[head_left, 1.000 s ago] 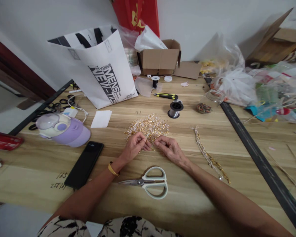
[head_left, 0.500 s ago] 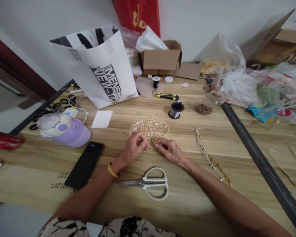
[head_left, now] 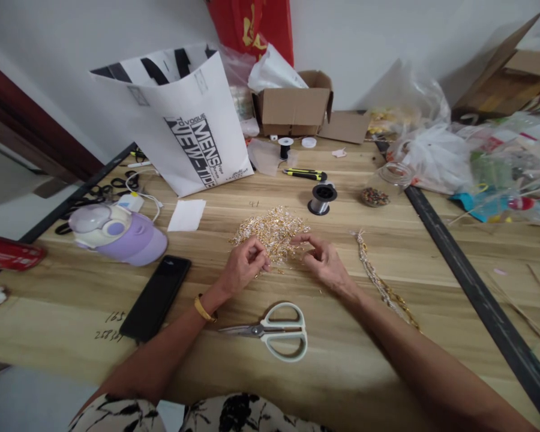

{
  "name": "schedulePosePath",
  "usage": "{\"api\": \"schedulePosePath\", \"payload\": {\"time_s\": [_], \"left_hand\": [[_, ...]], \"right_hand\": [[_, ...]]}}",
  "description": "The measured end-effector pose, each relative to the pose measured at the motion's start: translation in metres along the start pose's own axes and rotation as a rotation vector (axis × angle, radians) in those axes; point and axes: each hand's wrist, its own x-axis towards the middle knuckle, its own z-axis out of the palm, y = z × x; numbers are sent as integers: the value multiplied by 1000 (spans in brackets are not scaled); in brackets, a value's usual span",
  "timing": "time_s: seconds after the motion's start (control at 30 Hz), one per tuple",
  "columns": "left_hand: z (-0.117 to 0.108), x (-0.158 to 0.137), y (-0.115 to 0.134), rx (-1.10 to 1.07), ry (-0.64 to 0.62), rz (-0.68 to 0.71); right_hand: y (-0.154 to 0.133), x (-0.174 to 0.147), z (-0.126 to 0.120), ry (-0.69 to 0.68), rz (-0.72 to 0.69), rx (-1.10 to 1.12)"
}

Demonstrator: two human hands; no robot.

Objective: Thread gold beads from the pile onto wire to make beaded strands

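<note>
A loose pile of small gold and clear beads lies on the wooden table in front of me. At its lower left edge, my left hand is closed in a pinch; what sits between the fingertips is too small to make out. On the pile's right side, my right hand is open, thumb and index finger apart, the index tip by the beads. Green-handled scissors lie closer to me, blades pointing left. Strands of silver and gold chain rest to the right of my right hand.
Behind the pile stand a wire spool, a yellow-black cutter knife and a jar of beads. A phone, a lilac device and a white bag are on the left. Plastic bags crowd the right.
My right hand has moved right, away from my left hand, and its thumb and index finger have spread. My left hand keeps its pinch in nearly the same place.
</note>
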Motion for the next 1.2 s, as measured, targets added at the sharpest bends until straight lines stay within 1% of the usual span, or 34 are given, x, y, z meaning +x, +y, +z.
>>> {"api": "schedulePosePath", "payload": {"time_s": [0.13, 0.2, 0.3, 0.43, 0.53, 0.7, 0.87, 1.03, 1.2], "left_hand": [[1, -1, -3, 50, 16, 31], [3, -2, -4, 70, -1, 45], [6, -4, -5, 127, -30, 77], [9, -5, -3, 261, -35, 128], [10, -5, -2, 268, -45, 131], [11, -5, -6, 235, -69, 112], [12, -6, -9, 310, -92, 146], [10, -6, -5, 417, -113, 154], [10, -7, -2, 448, -134, 144]], "right_hand": [[-4, -4, 6, 152, -83, 135], [-7, -7, 11, 166, -128, 161], [-8, -11, 19, 76, -132, 106], [1, -13, 30, -66, -168, -31], [8, -12, 33, -143, -209, -81], [7, -9, 28, -121, -271, -231], [3, -9, 25, -139, -271, -342], [5, -9, 24, -156, -313, -356], [5, -9, 21, -204, -380, -344]]}}
